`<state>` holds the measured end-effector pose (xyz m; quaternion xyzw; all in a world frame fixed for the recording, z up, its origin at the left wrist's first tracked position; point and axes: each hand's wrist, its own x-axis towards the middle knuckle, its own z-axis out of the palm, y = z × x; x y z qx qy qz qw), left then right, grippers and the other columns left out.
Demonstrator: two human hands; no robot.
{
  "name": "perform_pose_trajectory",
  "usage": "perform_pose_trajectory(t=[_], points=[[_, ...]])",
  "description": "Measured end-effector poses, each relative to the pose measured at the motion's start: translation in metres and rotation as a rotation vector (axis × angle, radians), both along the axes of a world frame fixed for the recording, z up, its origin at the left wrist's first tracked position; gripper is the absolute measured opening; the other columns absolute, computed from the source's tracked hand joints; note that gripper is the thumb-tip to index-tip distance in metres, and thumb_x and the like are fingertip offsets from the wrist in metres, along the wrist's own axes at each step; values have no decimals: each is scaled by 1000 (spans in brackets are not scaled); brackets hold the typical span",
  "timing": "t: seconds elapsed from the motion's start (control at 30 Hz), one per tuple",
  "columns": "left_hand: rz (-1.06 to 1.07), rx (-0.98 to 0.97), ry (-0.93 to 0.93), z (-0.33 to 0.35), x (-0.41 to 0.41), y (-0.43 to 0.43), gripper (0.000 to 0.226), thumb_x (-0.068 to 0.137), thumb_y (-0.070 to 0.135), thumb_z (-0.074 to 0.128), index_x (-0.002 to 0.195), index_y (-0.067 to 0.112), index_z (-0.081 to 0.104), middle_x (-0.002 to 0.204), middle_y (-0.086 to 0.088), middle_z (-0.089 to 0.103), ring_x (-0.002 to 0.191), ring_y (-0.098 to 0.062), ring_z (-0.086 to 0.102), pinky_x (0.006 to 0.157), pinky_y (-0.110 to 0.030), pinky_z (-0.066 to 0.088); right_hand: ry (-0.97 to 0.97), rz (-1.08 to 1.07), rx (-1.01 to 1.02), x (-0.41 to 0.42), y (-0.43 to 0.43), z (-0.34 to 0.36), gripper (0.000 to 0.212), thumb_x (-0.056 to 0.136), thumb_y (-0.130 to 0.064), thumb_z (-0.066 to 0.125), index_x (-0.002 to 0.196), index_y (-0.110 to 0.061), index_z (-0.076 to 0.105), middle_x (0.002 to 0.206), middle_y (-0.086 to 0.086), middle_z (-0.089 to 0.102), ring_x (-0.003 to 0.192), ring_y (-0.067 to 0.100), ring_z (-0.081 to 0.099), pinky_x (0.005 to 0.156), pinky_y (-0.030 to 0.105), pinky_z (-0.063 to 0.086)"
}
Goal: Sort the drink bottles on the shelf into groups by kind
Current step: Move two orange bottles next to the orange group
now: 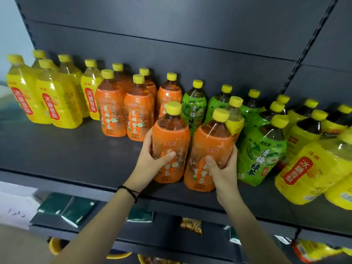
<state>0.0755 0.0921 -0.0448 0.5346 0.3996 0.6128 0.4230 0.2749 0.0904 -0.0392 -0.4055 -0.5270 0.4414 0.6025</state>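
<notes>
On the dark grey shelf (76,149) stand yellow-capped drink bottles. My left hand (152,159) grips one orange-labelled bottle (171,138) near the front edge. My right hand (222,168) grips a second orange-labelled bottle (209,145) right beside it. Several more orange bottles (112,107) stand behind to the left. Yellow-labelled bottles (51,100) are grouped at the far left. Green-labelled bottles (261,153) stand to the right, with one pale yellow bottle (235,121) among them. More yellow bottles (312,172) crowd the far right.
The shelf's dark back panel (171,35) rises behind the bottles. A slotted upright (302,54) divides the unit at the right. Below, a lower shelf (114,233) holds green packets (76,210) and a snack bag (191,224).
</notes>
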Motion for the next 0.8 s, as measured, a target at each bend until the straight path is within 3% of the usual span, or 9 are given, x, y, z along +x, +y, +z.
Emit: perform_pose_trajectory(t=[0.1, 0.27, 0.43, 0.53, 0.63, 0.8], points=[[6, 0, 9, 0, -30, -9, 89, 57, 57, 81, 131, 51, 32, 131, 17, 55, 118, -3, 57, 85, -21, 53, -6, 19, 18, -27, -1, -1, 105, 46, -64, 84, 136, -47, 33, 129, -10, 57, 112, 4, 61, 82, 22, 55], [42, -32, 11, -3, -84, -15, 101, 49, 65, 82, 134, 42, 32, 128, 12, 57, 114, -4, 60, 79, -19, 53, -6, 11, 9, -76, 3, -2, 95, 44, -69, 82, 126, -58, 34, 129, -14, 54, 108, -5, 60, 77, 16, 54], [26, -25, 61, 3, -147, -5, 94, 47, 66, 82, 127, 39, 41, 121, 9, 62, 109, -5, 63, 78, -19, 53, -46, -38, 3, -115, 23, -3, 117, 46, -73, 78, 145, -39, 24, 135, -7, 52, 116, 4, 57, 87, 23, 52], [46, -4, 57, 4, -175, 8, 92, 46, 65, 82, 125, 40, 42, 121, 10, 61, 107, -2, 63, 78, -18, 53, -42, -87, 1, -129, 36, -3, 96, 65, -54, 78, 139, -44, 18, 135, -8, 45, 115, -1, 52, 86, 21, 49], [96, 1, 27, -1, -190, 21, 101, 45, 63, 84, 128, 34, 35, 124, 6, 55, 105, 4, 61, 77, -15, 52, -29, -168, -11, -137, 51, -8, 82, 84, -26, 72, 140, -31, 13, 135, 0, 40, 109, -4, 49, 81, 15, 45], [228, -5, 83, -7, -193, 42, 86, 56, 52, 77, 131, 30, 41, 125, 6, 57, 114, -7, 57, 89, -27, 50, -64, -220, -39, -144, 74, -7, 76, 83, -40, 65, 144, -31, 20, 129, -8, 44, 114, 5, 50, 96, 33, 45]])
